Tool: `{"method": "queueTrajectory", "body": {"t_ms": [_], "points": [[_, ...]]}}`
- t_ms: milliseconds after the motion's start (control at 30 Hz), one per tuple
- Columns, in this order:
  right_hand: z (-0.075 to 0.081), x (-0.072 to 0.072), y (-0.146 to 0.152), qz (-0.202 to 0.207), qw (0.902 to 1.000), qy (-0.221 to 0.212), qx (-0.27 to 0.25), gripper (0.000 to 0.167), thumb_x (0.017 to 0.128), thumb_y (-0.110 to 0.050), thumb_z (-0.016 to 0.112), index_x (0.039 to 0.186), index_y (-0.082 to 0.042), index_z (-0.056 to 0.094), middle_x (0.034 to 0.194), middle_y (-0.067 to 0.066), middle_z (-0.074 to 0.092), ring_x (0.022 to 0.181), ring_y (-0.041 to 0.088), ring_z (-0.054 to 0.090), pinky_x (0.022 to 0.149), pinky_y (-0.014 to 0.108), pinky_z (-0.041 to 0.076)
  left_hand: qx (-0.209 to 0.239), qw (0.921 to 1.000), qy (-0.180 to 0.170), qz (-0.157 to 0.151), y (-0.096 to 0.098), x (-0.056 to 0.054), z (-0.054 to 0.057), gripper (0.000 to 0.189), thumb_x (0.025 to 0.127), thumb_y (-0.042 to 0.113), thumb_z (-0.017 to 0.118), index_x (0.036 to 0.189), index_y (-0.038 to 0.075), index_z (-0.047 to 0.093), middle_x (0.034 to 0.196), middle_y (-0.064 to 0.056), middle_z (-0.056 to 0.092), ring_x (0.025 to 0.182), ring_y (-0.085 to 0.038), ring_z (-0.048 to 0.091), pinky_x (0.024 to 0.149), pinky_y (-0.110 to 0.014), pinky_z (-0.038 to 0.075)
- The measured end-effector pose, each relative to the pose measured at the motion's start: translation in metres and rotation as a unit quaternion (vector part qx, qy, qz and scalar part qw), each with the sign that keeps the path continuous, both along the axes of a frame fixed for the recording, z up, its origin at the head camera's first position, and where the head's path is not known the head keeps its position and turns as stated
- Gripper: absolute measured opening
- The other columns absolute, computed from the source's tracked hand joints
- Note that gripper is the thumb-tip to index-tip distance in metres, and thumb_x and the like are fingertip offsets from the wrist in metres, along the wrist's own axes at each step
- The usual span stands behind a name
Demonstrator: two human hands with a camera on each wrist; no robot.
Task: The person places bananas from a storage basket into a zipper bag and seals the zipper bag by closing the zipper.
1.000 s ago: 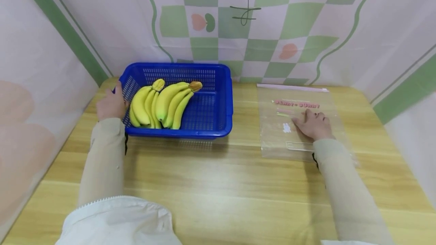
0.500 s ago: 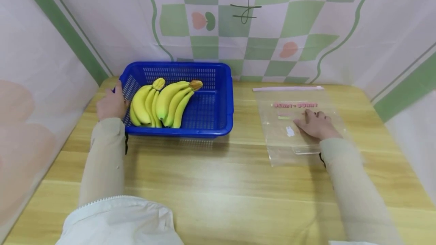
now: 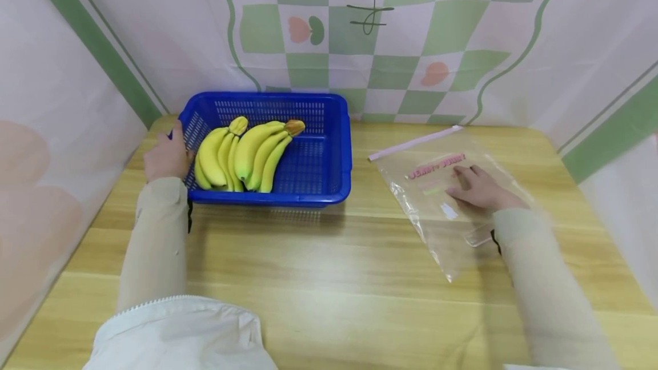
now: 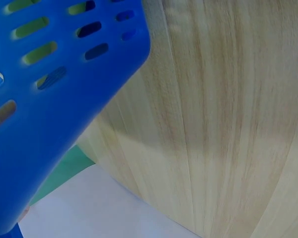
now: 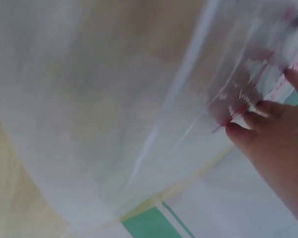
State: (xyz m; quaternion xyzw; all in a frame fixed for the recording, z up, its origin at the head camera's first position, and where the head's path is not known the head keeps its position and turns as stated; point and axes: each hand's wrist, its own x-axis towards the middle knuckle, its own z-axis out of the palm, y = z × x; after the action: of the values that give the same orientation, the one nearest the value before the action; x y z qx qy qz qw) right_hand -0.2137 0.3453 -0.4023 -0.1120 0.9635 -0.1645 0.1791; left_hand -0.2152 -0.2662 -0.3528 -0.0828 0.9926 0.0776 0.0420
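A blue plastic basket (image 3: 308, 198) stands at the back left of the table. Two bunches of yellow bananas (image 3: 215, 159) lie in its left half. My left hand (image 3: 167, 156) grips the basket's left rim; in the left wrist view the basket's slotted wall (image 4: 64, 104) fills the upper left, and the fingers are mostly hidden. On the right, my right hand (image 3: 480, 187) holds a clear zip bag (image 3: 411, 198) with pink lettering and a pink slider strip. In the right wrist view, the fingertips (image 5: 241, 131) bear on the wrinkled film of the bag.
The wooden table (image 3: 319, 278) extends in front of the basket and bag. A patterned cloth (image 3: 354, 33) with green checks hangs behind, and pale cloth walls (image 3: 51, 159) close in both sides. A light sleeve or garment (image 3: 175, 336) shows at the bottom.
The zip bag has turned counterclockwise, its near left corner moving toward me, as my right hand shifted slightly right and nearer. My left hand and the basket have stayed in place.
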Motion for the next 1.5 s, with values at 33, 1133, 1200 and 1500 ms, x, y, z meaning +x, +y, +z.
{"method": "queueTrajectory", "body": {"t_ms": [33,1133,1200,1500], "points": [[0.0,0.0,0.001,0.008,1.0,0.002,-0.004,0.073,0.096,-0.031,0.053,0.142,0.016,0.02,0.139,0.049,0.016,0.126,0.065,0.02,0.105,0.072,0.019,-0.001,1.0,0.0,0.0,0.0,0.0,0.0,0.073,0.1,0.022,0.043,0.153,0.004,-0.004,0.137,-0.046,0.026,0.073,-0.046,0.058,0.063,-0.055,0.048],[0.006,0.003,-0.026,-0.123,0.9898,-0.025,0.066,0.105,0.087,-0.074,0.036,0.141,0.014,0.019,0.133,0.053,0.017,0.118,0.068,0.021,0.096,0.076,0.025,-0.01,0.9999,0.004,0.005,0.002,0.0,0.0,0.072,0.1,0.022,0.044,0.153,0.003,-0.001,0.136,-0.046,0.029,0.065,-0.041,0.057,0.057,-0.05,0.048],[0.006,0.003,-0.025,-0.111,0.9908,-0.023,0.073,0.103,0.088,-0.072,0.037,0.14,0.015,0.02,0.132,0.053,0.02,0.116,0.066,0.024,0.095,0.075,0.027,-0.008,0.9999,0.006,0.007,0.001,0.0,0.0,0.072,0.099,0.022,0.044,0.153,0.004,-0.001,0.136,-0.046,0.029,0.065,-0.041,0.057,0.056,-0.05,0.048],[0.003,-0.001,-0.022,-0.067,0.9945,-0.008,0.08,0.089,0.092,-0.064,0.041,0.133,0.015,0.028,0.128,0.047,0.033,0.118,0.062,0.028,0.097,0.068,0.024,-0.006,0.9999,0.006,0.008,0.001,-0.001,-0.002,0.073,0.1,0.023,0.044,0.153,0.006,-0.004,0.136,-0.045,0.029,0.072,-0.046,0.058,0.059,-0.052,0.048]]}}
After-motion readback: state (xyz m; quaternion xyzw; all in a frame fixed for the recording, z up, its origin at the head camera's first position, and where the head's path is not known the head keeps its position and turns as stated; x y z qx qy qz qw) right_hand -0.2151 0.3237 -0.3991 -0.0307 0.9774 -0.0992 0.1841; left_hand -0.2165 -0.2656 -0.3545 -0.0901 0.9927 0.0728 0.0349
